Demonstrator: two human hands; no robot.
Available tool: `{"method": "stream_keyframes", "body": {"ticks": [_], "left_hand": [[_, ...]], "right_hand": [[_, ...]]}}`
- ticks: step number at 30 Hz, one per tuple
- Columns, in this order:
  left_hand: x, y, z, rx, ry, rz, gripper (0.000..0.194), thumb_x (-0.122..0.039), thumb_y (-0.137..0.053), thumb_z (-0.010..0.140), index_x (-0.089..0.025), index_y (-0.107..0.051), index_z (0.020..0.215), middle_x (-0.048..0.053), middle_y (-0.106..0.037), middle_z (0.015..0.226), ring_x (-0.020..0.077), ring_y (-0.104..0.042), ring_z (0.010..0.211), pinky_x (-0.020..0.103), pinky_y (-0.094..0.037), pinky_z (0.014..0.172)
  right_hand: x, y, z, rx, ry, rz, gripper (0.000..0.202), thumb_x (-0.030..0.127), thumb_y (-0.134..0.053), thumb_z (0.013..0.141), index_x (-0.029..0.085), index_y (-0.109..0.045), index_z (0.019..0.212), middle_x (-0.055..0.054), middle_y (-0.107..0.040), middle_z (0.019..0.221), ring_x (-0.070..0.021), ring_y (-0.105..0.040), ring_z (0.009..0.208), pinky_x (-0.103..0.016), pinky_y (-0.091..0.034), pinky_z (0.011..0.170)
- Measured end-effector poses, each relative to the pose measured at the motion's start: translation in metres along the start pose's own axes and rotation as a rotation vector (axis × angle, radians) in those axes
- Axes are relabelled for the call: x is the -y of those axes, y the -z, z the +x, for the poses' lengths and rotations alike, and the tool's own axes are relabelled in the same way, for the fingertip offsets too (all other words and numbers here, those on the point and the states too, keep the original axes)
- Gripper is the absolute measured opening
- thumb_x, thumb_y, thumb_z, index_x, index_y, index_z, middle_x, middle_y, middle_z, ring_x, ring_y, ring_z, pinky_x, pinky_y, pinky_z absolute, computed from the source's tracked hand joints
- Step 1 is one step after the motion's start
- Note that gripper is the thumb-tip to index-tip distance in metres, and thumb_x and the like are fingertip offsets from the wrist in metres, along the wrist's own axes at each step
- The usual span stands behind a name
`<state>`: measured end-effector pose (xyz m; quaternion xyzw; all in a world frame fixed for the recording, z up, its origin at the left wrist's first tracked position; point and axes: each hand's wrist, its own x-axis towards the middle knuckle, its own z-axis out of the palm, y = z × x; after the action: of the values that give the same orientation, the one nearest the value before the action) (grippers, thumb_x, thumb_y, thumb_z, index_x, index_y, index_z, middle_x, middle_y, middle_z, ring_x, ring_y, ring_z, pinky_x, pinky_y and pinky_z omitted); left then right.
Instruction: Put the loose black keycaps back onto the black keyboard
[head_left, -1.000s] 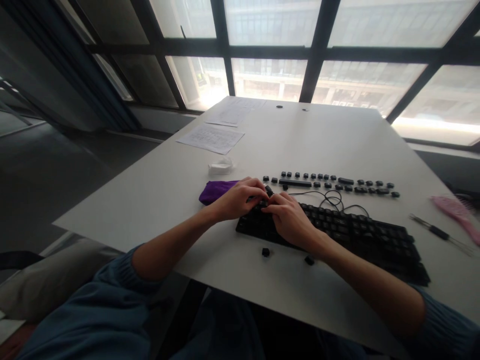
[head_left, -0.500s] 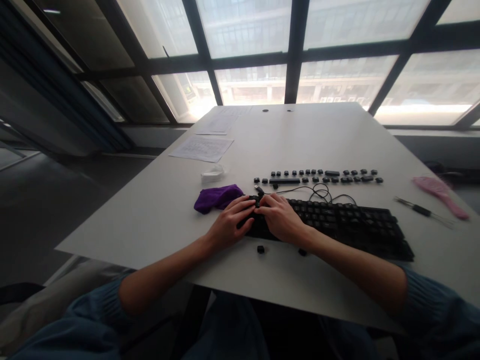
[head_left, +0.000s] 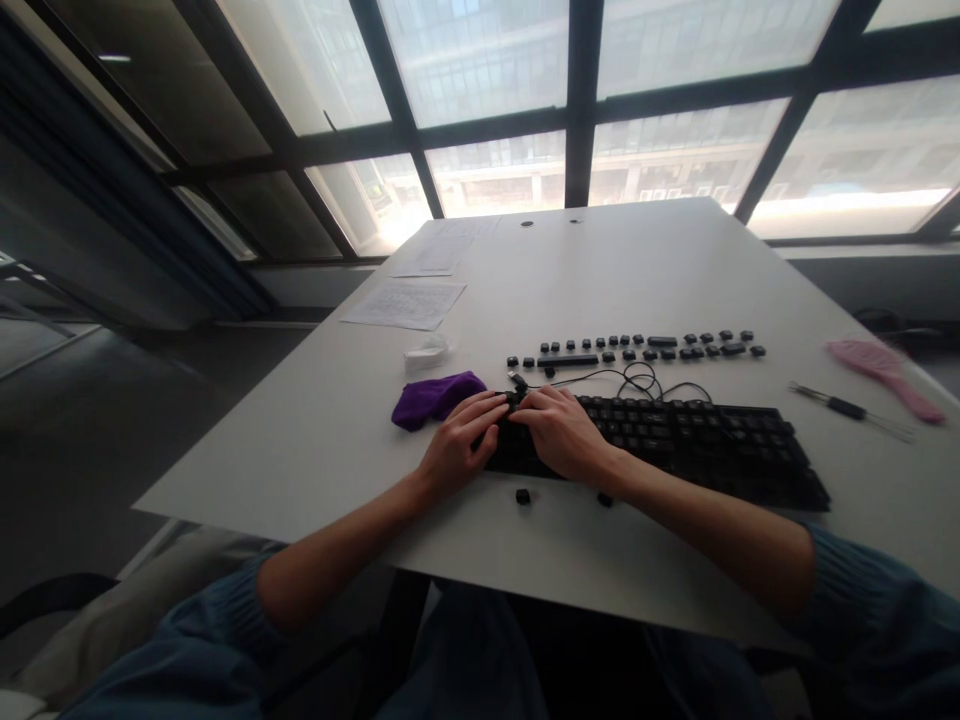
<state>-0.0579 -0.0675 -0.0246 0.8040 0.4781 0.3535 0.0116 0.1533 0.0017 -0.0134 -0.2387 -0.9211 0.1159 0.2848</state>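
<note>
A black keyboard (head_left: 712, 450) lies on the white table, with gaps where some keycaps are off. My left hand (head_left: 463, 440) rests over its left end, fingers stretched out and the fingertips near the top left keys. Right beside it, my right hand (head_left: 559, 430) bends over the same corner, thumb and fingertips drawn together at the keys. What lies between those fingertips is hidden and too small to name. One loose keycap (head_left: 523, 496) sits in front of the keyboard, and another keycap (head_left: 604, 499) is partly under my right forearm.
Behind the keyboard, loose keycaps (head_left: 646, 355) stand in two rows beside a coiled cable (head_left: 637, 378). A purple cloth (head_left: 435, 399), a clear plastic piece (head_left: 427, 353) and papers (head_left: 405, 303) lie left. A wire keycap puller (head_left: 847, 406) and pink hairbrush (head_left: 885, 376) lie right.
The view has shifted slightly. My left thumb has drawn up closer to the fingers; my right hand stays at the keyboard's upper left corner.
</note>
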Motion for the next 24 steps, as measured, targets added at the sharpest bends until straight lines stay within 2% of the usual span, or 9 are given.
{"method": "stream_keyframes", "body": {"ticks": [4,6,9,14,18,21,24], "left_hand": [[-0.001,0.008,0.017,-0.076,0.156,-0.024,0.035,-0.023,-0.047,0.101,-0.018,-0.069,0.128,0.009,-0.069,0.131,0.0239,-0.061,0.127,0.045,-0.047,0.114],[0.002,0.012,0.030,-0.070,0.235,-0.040,0.034,-0.025,-0.048,0.100,-0.017,-0.071,0.124,0.009,-0.072,0.126,0.0236,-0.064,0.122,0.042,-0.049,0.112],[0.011,0.014,0.054,0.032,0.275,-0.070,0.032,-0.024,-0.054,0.096,-0.017,-0.074,0.119,0.008,-0.075,0.120,0.0227,-0.068,0.114,0.038,-0.052,0.107],[0.033,0.004,0.091,0.262,0.286,-0.048,0.024,-0.022,-0.060,0.090,-0.019,-0.080,0.103,0.007,-0.077,0.106,0.0209,-0.071,0.096,0.032,-0.053,0.093],[0.039,-0.004,0.108,0.380,0.347,-0.015,0.017,-0.032,-0.070,0.085,-0.020,-0.081,0.088,0.006,-0.078,0.087,0.0197,-0.069,0.082,0.029,-0.051,0.082],[0.040,-0.011,0.115,0.412,0.418,-0.009,0.023,-0.040,-0.077,0.076,-0.018,-0.079,0.076,0.005,-0.074,0.071,0.0190,-0.066,0.069,0.027,-0.049,0.068],[0.042,-0.018,0.121,0.425,0.496,-0.013,0.024,-0.040,-0.082,0.067,-0.016,-0.077,0.069,0.005,-0.071,0.062,0.0186,-0.063,0.063,0.027,-0.045,0.060]], "right_hand": [[-0.002,0.012,0.007,-0.090,-0.096,0.045,0.033,0.004,-0.049,0.092,0.019,-0.077,0.093,-0.007,-0.073,0.097,-0.0221,-0.060,0.096,-0.035,-0.045,0.093],[-0.009,0.021,0.012,-0.129,-0.192,0.058,0.034,0.003,-0.047,0.091,0.019,-0.077,0.092,-0.007,-0.074,0.096,-0.0216,-0.062,0.096,-0.033,-0.046,0.091],[-0.025,0.035,0.020,-0.121,-0.350,0.015,0.031,0.008,-0.048,0.093,0.017,-0.077,0.099,-0.008,-0.075,0.102,-0.0221,-0.065,0.098,-0.031,-0.047,0.089],[-0.053,0.049,0.032,0.056,-0.522,-0.100,0.027,0.015,-0.053,0.092,0.018,-0.078,0.103,-0.011,-0.076,0.106,-0.0236,-0.068,0.098,-0.031,-0.046,0.085],[-0.060,0.047,0.040,0.143,-0.547,-0.130,0.021,0.017,-0.060,0.087,0.020,-0.080,0.091,-0.011,-0.078,0.094,-0.0241,-0.070,0.092,-0.030,-0.045,0.076],[-0.057,0.044,0.045,0.144,-0.542,-0.128,0.019,0.020,-0.060,0.088,0.020,-0.079,0.084,-0.010,-0.077,0.087,-0.0225,-0.069,0.085,-0.028,-0.044,0.071],[-0.052,0.044,0.048,0.124,-0.538,-0.124,0.022,0.022,-0.058,0.090,0.021,-0.078,0.080,-0.010,-0.076,0.081,-0.0213,-0.067,0.077,-0.028,-0.043,0.066]]}}
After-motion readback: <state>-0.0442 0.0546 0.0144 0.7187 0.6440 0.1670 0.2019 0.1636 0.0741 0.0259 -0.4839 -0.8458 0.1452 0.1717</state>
